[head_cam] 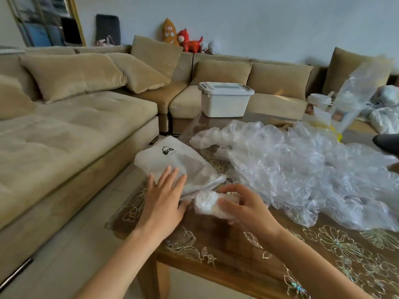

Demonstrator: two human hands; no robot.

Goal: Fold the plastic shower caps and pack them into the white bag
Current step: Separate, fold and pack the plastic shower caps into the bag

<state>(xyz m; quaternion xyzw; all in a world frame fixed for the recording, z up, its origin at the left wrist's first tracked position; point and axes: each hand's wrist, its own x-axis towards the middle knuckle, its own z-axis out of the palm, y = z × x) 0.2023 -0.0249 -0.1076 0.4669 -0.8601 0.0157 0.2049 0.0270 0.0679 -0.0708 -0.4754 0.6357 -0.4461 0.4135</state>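
Note:
A white bag [172, 157] with a small black logo lies on the left corner of the table, its mouth toward me. My left hand [165, 194] rests flat on the bag near its opening, fingers straight. My right hand [244, 205] grips a folded shower cap [207, 205], a small crumpled white bundle, right at the bag's mouth. A large heap of loose clear shower caps [302, 169] spreads over the table to the right of my hands.
The wooden table [226, 251] has a clear cover with flower prints. A white lidded storage box [224, 99] stands at its far edge. A tall clear bag [354, 96] and cups stand at the back right. A beige sofa [75, 117] runs along the left.

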